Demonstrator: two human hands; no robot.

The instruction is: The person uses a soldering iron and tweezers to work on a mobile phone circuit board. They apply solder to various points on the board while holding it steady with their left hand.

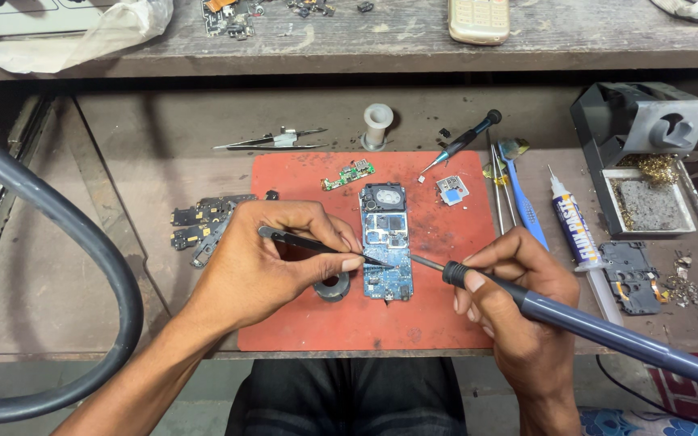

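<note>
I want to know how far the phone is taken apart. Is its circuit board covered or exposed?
Exposed. The phone lies flat on the red mat with no cover over it; its blue board and metal shields show.

Two bare hands, left hand and right hand, no gloves, rings or watch. Forearms bare, no sleeves in view. Short trimmed nails. Dark trousers below the left hand, lap only.

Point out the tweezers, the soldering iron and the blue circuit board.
Tweezers [317, 244], head view, on the black shaft past the left hand's fingers.
Soldering iron [575, 319], head view, on the grey handle behind the right hand.
Blue circuit board [387, 278], head view, on its lower half.
</note>
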